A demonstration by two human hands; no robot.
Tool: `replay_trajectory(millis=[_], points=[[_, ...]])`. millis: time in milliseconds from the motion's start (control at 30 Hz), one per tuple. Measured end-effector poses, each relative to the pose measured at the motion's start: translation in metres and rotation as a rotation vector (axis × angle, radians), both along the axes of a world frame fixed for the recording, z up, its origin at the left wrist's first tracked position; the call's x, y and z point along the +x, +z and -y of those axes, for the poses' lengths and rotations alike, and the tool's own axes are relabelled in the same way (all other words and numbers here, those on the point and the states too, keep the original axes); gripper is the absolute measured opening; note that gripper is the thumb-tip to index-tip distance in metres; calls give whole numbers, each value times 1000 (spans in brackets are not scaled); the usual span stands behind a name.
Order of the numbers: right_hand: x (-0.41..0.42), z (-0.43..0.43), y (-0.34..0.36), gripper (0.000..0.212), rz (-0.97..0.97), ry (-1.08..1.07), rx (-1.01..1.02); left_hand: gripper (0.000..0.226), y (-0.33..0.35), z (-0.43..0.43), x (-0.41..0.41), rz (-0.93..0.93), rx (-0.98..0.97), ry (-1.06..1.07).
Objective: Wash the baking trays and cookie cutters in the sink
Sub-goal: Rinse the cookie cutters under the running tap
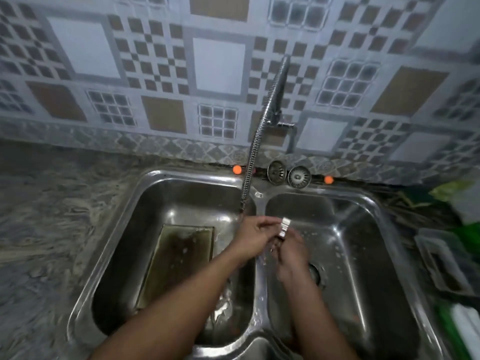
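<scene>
Through the head camera I am looking down on a steel double sink (114,229) that is sitting in a grey marbled table (52,216), with a patterned tiled wall (218,66) standing behind it. Both hands are meeting just over the divider between the two basins, towards the right basin. My left hand (255,236) is reaching in from the left and its fingertips are pinching the upper part of a small pale cookie cutter (283,228). My right hand (292,252) is sitting just below, its fingers curling round the cutter's lower end, so both hands are gripping the same piece. The cutter is standing roughly upright between them; motion blur is smearing it, so I cannot tell its shape.

A dark rectangular baking tray (179,261) is lying flat in the left basin, apart from the hands, with wet patches glinting on it. The flexible metal faucet (259,141) is arching down from the wall, its tip ending just above and left of the hands. Two round metal strainers (277,172) are resting side by side on the back rim of the sink. On the table to the right a grey rectangular container (441,263) is sitting beside something green.
</scene>
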State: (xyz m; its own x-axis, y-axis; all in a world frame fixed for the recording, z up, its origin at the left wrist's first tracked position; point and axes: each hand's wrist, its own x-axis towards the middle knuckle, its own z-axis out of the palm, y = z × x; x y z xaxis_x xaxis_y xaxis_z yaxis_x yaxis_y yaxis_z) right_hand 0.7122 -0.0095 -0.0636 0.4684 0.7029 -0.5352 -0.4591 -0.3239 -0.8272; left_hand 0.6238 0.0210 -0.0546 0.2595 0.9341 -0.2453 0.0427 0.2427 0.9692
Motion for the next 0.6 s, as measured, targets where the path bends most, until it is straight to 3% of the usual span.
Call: replay_trajectory(millis=[100, 200, 333, 433, 500, 600], points=[[4, 8, -6, 9, 295, -17, 45, 10, 7, 9, 5, 12, -65, 70], [-6, 6, -1, 12, 510, 139, 5, 13, 2, 12, -16, 34, -204, 226], [-37, -8, -4, 9, 419, 328, 64, 14, 2, 6, -50, 155, -330, 453], [-46, -16, -10, 17, 502, 410, 113, 13, 2, -1, -62, 200, -348, 564], [-48, -14, -5, 12, 488, 494, 127, 11, -1, -5, -64, 198, -364, 588], [-45, -10, 5, 24, 556, 549, 163, 32, -6, -9, -62, 113, -343, 482]])
